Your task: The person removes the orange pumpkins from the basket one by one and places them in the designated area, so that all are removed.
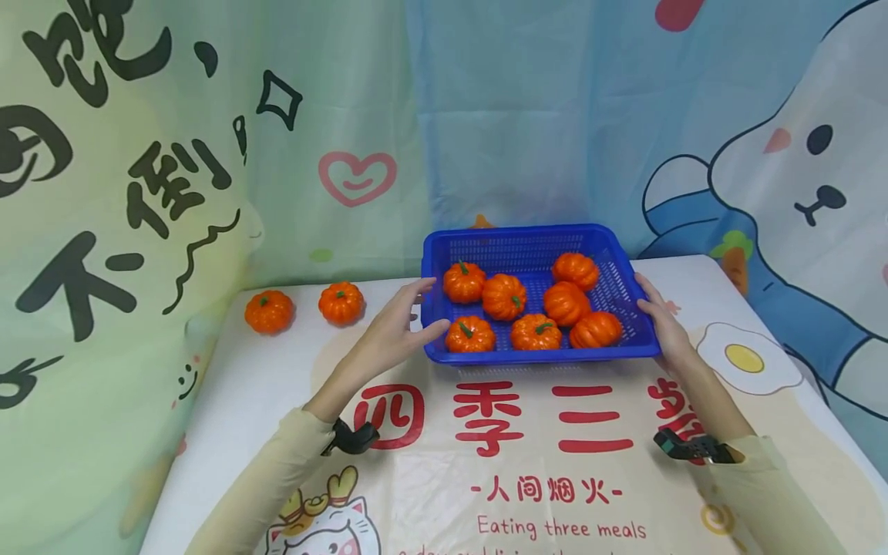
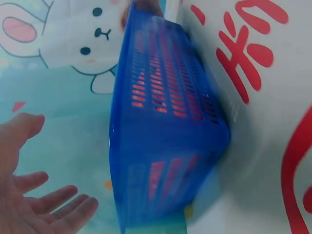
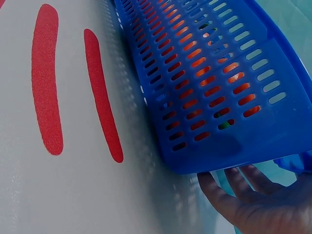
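A blue plastic basket (image 1: 541,357) with slotted walls is at the back of the table, with several small orange pumpkins (image 1: 504,297) inside. My left hand (image 1: 391,327) is spread beside the basket's left end. In the left wrist view, a gap separates its fingers (image 2: 63,199) from the blue wall. At the right end, my right hand (image 1: 667,327) has its fingers extended against the basket. The right wrist view shows those fingertips (image 3: 207,181) touching the lower end wall; the thumb is hidden there. Whether the basket's base fully rests on the table is unclear.
Two more orange pumpkins, one at the far left (image 1: 269,311) and one nearer the basket (image 1: 341,303), lie on the table. The printed tablecloth (image 1: 541,462) covers the tabletop. A patterned curtain (image 1: 506,116) hangs directly behind the basket.
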Demonstrator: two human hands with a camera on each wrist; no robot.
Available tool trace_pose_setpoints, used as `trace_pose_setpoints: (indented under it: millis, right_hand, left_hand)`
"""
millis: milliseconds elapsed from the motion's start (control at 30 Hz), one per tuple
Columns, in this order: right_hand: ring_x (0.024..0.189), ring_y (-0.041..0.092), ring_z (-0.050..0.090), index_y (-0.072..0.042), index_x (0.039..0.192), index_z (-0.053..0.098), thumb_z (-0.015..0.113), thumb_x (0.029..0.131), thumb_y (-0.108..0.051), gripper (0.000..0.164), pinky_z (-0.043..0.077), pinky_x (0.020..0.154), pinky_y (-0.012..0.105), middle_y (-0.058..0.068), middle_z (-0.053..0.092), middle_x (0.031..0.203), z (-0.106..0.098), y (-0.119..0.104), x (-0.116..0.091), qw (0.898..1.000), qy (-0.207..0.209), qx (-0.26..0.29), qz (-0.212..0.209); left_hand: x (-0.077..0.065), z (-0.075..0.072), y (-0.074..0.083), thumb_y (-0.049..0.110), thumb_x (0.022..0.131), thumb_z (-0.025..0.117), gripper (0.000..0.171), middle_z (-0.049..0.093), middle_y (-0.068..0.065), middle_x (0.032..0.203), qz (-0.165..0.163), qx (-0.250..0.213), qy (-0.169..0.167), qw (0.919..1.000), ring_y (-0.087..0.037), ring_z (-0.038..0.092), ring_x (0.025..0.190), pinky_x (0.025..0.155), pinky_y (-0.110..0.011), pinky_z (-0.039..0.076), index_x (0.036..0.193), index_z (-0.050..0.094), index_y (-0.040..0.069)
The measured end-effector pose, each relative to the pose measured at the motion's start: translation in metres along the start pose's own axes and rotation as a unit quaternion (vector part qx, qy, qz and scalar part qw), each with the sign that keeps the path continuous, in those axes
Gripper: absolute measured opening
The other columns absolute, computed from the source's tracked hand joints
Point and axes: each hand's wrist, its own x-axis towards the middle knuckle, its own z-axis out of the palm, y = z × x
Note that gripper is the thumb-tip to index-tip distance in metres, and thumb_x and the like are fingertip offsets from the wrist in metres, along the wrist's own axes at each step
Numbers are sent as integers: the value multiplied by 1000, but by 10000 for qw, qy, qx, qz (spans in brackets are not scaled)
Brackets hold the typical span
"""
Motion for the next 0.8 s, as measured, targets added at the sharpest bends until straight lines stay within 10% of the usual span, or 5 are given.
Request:
trace_pose_setpoints:
  millis: [200, 800]
  right_hand:
    - [145, 52, 9, -54, 148, -5, 24, 102, -51, 55, 53, 79, 13, 10, -12, 164, 0, 2, 1, 10000, 2, 56, -70]
    - [145, 49, 10, -55, 148, -5, 23, 102, -51, 54, 52, 82, 14, 10, -12, 164, -1, 3, 2, 10000, -45, 77, -30]
  left_hand:
    - [6, 6, 11, 41, 92, 64, 71, 45, -5, 145, -20, -80, -225, 9997, -25, 51, 128, 101, -43, 50, 150, 30, 19]
    - [31, 14, 30, 41, 93, 63, 70, 41, -8, 149, 172, 78, -659, 9976, -26, 57, 118, 93, -43, 55, 150, 31, 17]
